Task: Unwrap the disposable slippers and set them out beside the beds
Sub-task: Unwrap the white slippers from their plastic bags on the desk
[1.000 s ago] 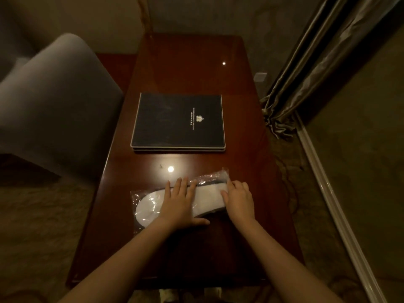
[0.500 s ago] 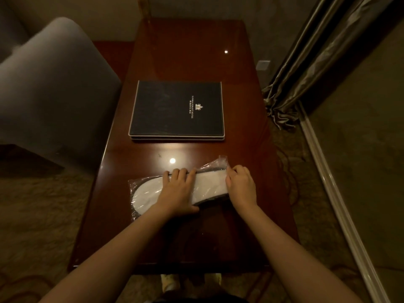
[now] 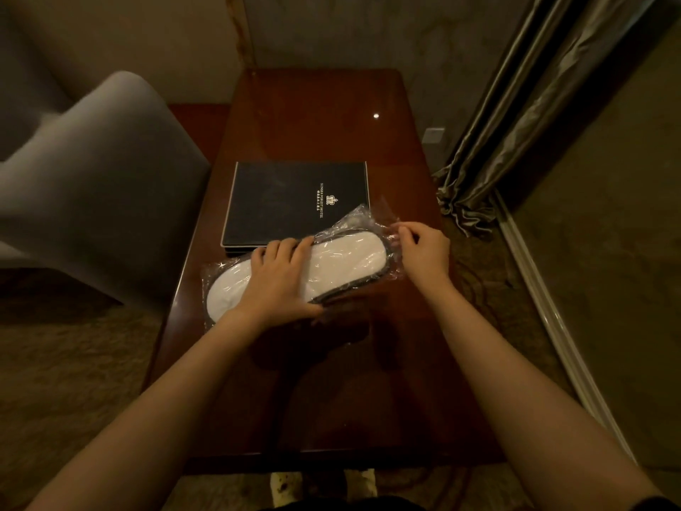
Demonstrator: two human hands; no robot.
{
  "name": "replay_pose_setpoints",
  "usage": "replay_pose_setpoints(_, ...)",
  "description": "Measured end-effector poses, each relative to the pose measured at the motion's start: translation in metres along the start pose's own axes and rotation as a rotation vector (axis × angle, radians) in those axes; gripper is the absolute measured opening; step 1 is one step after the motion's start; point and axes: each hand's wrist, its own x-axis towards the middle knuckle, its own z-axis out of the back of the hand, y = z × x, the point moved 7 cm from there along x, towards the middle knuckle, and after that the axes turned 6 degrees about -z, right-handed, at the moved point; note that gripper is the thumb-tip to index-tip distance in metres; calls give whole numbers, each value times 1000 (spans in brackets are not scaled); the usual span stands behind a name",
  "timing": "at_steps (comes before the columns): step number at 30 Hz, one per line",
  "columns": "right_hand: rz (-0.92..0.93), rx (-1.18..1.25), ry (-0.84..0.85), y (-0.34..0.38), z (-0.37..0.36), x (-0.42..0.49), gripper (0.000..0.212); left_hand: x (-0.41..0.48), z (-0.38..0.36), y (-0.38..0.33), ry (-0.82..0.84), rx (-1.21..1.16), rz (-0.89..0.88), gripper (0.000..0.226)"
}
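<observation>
White disposable slippers (image 3: 346,261) with a dark edge sit sealed in a clear plastic wrapper (image 3: 363,215), over the middle of the dark wooden table (image 3: 320,116). The pack's right end is tilted up off the table. My left hand (image 3: 280,282) grips the pack across its middle, fingers over the top and thumb underneath. My right hand (image 3: 423,248) pinches the loose plastic at the wrapper's right end. No bed is in view.
A black hotel folder (image 3: 291,201) lies just behind the pack. A grey armchair (image 3: 92,186) stands to the left of the table. Curtains (image 3: 523,123) hang at the right, above a carpeted floor and a pale baseboard.
The pack lay flat under both hands; now its right end is lifted and it has shifted toward the folder. My right hand moved from pressing the pack to pinching the wrapper's end.
</observation>
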Motion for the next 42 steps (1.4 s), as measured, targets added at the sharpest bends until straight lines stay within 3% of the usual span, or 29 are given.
replay_pose_setpoints(5, -130, 21, 111, -22, -5, 9, 24, -1, 1, 6, 12, 12, -9, 114)
replay_pose_setpoints(10, -305, 232, 293, -32, -19, 3, 25, 0, -2, 15, 30, 18, 5, 113)
replay_pose_setpoints(15, -277, 135, 430, -19, -26, 1, 18, 3, -3, 19, 28, 18, 11, 112)
replay_pose_setpoints(22, -300, 216, 448, -34, -28, 1, 21, -1, -3, 24, 38, -62, 28, 111)
replay_pose_setpoints(25, -347, 80, 356, -53, -24, 1, 22, -6, -5, 28, 57, -29, 30, 111)
replay_pose_setpoints(28, -159, -22, 196, -36, -11, 5, 18, -10, -8, 32, 79, -35, 46, 112)
replay_pose_setpoints(31, 75, -75, 271, 10, -17, 2, 18, -9, -5, 29, 80, -36, 31, 112)
replay_pose_setpoints(36, 11, -61, 609, 35, -43, -4, 30, -5, 9, 25, 26, -23, 11, 113)
replay_pose_setpoints(39, 77, -35, 632, 47, -49, -5, 28, -5, 15, 23, 10, -3, -15, 114)
replay_pose_setpoints(42, -5, 91, 673, 45, -53, -1, 26, -8, 16, 32, 16, -13, -5, 117)
